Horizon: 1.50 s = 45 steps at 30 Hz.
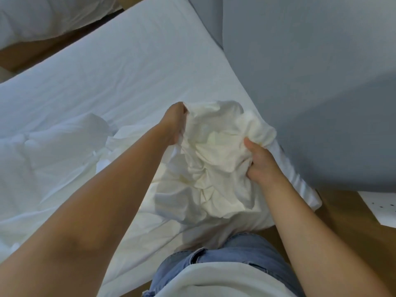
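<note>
The left hand (pixel 175 123) is curled round the far left edge of a crumpled white fabric cloth (pixel 214 163), its fingers buried in the folds, and the right hand (pixel 262 162) grips the cloth's right side with the thumb pressed on top and the other fingers hidden underneath. The 2 hands are well apart, with the bunched cloth heaped between them. The cloth sits over the near right corner of the white-sheeted bed (pixel 128 67), its lower folds spilling down toward the person's lap, and whether it rests on the mattress or hangs free I cannot tell. Just right of the cloth rises a smooth grey padded headboard (pixel 310 82), which the cloth's right edge touches or nearly touches. To the left of the left forearm lies a rumpled white quilted duvet (pixel 62 146) spread on the bed. Below the hands show pale blue denim shorts (pixel 225 254) and the hem of a white shirt (pixel 218 281). A brown wooden floor (pixel 340 213) appears at the right, bearing a white sheet of paper with small dark dots (pixel 379 211). More white bedding (pixel 32 18) lies in the top left corner, across a strip of floor.
</note>
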Tool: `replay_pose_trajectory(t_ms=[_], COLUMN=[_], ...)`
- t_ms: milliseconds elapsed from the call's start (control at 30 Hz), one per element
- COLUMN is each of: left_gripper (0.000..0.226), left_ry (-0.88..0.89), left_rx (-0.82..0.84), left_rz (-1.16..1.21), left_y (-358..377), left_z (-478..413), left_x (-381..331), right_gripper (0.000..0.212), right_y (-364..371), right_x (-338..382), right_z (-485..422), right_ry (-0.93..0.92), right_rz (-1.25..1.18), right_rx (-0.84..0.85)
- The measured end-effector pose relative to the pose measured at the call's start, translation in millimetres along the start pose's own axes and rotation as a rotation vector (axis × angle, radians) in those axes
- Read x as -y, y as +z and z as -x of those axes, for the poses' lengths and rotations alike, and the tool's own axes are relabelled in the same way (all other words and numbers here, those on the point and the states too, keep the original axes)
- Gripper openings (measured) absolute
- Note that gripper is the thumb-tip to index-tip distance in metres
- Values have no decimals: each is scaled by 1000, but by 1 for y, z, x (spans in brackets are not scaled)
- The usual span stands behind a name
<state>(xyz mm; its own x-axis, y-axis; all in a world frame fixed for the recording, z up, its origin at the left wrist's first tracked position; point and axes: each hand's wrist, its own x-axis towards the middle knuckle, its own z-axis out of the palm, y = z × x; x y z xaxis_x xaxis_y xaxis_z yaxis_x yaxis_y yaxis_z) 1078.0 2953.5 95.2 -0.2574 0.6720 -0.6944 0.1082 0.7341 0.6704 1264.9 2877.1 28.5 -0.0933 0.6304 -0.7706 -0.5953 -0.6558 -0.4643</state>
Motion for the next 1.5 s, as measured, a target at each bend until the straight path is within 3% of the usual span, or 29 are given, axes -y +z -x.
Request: replay_pose_trajectory(t_ms=[67,167,200,300,367,467,533,600,667,700,800,867,933,1000,1067,1133,1167,1200,1267,1367,1433,1500], left_gripper=[25,90,96,67,44,27,28,21,22,25,44,74,88,88,95,90,85,82,79,64,46,21], left_ry=[116,275,317,376,428,350,209,138,125,134,242,333,345,307,333,515,639,748,857,722,679,667], left_rx=[24,83,100,117,64,-38,-32,45,77,69,45,51,49,6,-185,-403,-423,-354,-54,296,423,424], left_rz=[-180,-865,-1096,-1498,-1393,-643,-287,-189,-224,-262,-457,-818,-1162,-1327,-1490,-1677,-1727,-1764,-1812,-1532,-1234,-1092], left_y=[-1,-2,-1,3,3,5,8,14,19,19,13,6,-2,-7,-4,6,12,16,22,22,21,22], left_z=[-2,-6,-6,-7,-9,-8,-6,-6,-6,-6,-12,-13,-15,-14,-12,-8,-5,-2,2,12,20,30], left_x=[5,17,19,15,10,-9,-27,-37,-37,-34,-24,-22,-21,-18,-11,-3,2,8,18,13,6,2], right_gripper=[31,33,33,40,46,50,39,17,7,3,16,21,21,24,27,36,44,48,32,27,23,35], right_y=[10,33,39,46,44,36,35,36,38,36,22,11,7,14,24,32,33,34,35,39,45,49], right_x=[8,19,18,15,15,17,14,8,4,3,13,27,36,35,31,27,25,23,22,32,44,51], right_z=[-8,-12,-12,-11,-8,-2,7,14,16,14,5,-1,-1,4,9,12,11,11,12,13,18,19], right_ry=[27,47,58,83,109,186,250,312,304,264,107,-2,-31,24,82,67,42,17,-44,-76,-79,-82], right_rz=[-280,-338,-324,-218,-172,-4,408,856,918,764,23,-216,-200,-114,-85,-127,-173,-221,-251,-257,-214,-156], right_rx=[82,157,155,196,258,264,258,250,237,221,183,158,160,165,168,170,167,159,130,152,189,190])
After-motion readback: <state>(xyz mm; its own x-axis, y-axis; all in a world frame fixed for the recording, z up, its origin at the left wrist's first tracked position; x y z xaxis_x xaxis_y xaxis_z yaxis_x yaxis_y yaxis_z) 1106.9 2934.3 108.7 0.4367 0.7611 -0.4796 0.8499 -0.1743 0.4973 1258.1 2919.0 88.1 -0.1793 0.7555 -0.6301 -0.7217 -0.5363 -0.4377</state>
